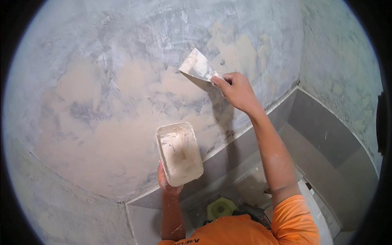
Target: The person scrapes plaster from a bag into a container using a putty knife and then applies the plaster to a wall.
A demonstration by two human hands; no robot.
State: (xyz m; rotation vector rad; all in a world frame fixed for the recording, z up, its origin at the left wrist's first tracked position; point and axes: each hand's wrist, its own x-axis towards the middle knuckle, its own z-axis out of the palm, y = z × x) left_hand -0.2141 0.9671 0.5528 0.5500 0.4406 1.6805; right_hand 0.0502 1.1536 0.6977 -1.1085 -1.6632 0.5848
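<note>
In my right hand (237, 90) is a putty knife (199, 65) with a broad blade smeared with white filler. My fingers are closed round its handle, and the blade is close to the wall (134, 49); whether it touches cannot be told. Below and to the left, my left hand (166, 179) grips a rectangular off-white tub (179, 153) from underneath and the side. Its inner walls and bottom are coated with pale filler. Beige, damp-looking patches (118, 139) spread over the grey-blue wall around the tub and the blade.
Grey tiles (314, 126) run along the lower wall, with a rough ledge line above them. A second plastered wall (339, 61) meets this one at the right corner. Down by my body sits a yellow-green object (221, 208), partly hidden by my orange shirt.
</note>
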